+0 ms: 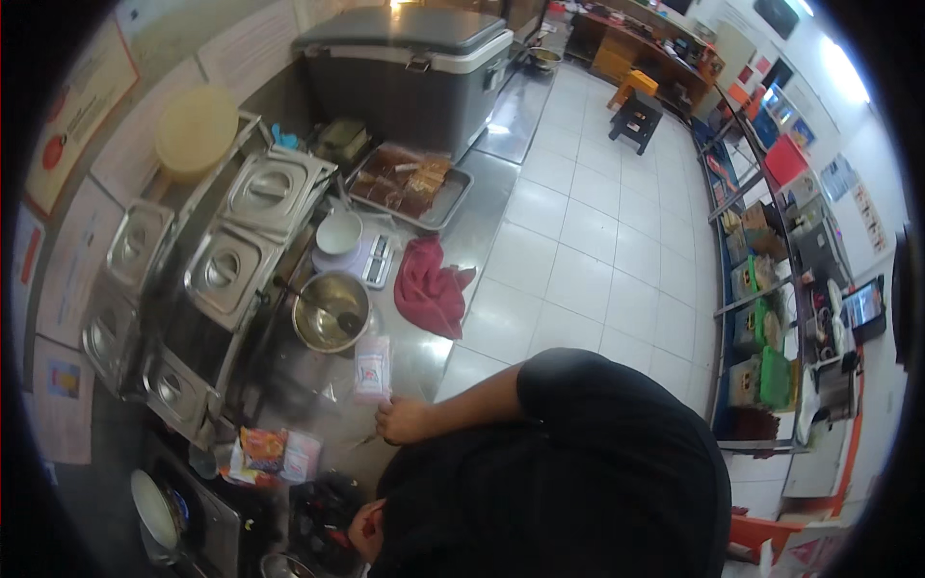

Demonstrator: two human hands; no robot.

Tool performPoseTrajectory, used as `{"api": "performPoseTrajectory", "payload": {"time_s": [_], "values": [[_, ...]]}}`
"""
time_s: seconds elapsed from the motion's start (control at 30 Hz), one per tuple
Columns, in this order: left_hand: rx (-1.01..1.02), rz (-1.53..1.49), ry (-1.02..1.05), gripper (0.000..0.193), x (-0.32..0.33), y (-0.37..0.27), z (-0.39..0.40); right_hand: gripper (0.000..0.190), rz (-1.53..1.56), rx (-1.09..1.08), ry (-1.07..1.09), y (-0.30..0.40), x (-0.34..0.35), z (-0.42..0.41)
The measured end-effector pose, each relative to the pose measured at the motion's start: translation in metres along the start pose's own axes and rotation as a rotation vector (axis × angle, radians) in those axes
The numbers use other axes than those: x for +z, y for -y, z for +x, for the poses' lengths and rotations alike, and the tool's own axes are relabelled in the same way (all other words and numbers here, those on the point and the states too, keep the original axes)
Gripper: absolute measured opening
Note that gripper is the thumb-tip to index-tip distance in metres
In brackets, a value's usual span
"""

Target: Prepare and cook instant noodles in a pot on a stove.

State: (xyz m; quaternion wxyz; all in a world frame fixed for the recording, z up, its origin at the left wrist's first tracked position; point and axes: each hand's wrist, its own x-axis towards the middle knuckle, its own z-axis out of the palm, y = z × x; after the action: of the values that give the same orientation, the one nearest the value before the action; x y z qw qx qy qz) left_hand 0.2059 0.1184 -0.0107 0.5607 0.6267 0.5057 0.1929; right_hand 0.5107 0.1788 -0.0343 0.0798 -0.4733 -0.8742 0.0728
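Observation:
My right hand (pixel 405 420) reaches over the steel counter with curled fingers at the lower edge of a pink-and-white packet (pixel 372 370). The fingertips touch that edge, but whether they grip it is unclear. What seems to be my left hand (pixel 365 531) shows partly in front of the black shirt, beside a dark, shiny plastic bag (pixel 321 509); its fingers are not clear. Just beyond the packet stands a steel mixing bowl (pixel 329 325) with a ladle in it. An orange sachet (pixel 263 448) and another pink packet (pixel 300 456) lie farther left.
At lower left, a pan (pixel 155 509) sits over a lit blue burner flame. Lidded steel food pans (pixel 227 269) line the counter's back. Past the kitchen scale (pixel 376 261) and red cloth (pixel 432 287) are a food tray (pixel 452 206) and a large cooler (pixel 397 90).

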Motion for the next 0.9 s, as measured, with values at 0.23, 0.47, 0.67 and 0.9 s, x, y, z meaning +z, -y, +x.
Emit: {"api": "performPoseTrajectory", "payload": {"time_s": [0.23,0.47,0.67,0.9], "values": [[0.01,-0.166,0.172,0.013,-0.015,0.012,0.023,0.023,0.261,0.186,0.203,0.012,-0.001,0.013],[0.232,-0.09,0.083,0.027,0.004,-0.073,0.011,0.024,0.443,0.201,0.344,-0.004,-0.02,0.013],[0.16,-0.241,-0.055,0.033,0.012,-0.067,-0.001,0.027,0.65,0.219,0.236,-0.031,-0.02,0.014],[0.048,-0.411,-0.354,0.034,0.011,-0.078,-0.024,0.04,0.914,0.17,0.191,0.0,-0.067,0.028]]}}
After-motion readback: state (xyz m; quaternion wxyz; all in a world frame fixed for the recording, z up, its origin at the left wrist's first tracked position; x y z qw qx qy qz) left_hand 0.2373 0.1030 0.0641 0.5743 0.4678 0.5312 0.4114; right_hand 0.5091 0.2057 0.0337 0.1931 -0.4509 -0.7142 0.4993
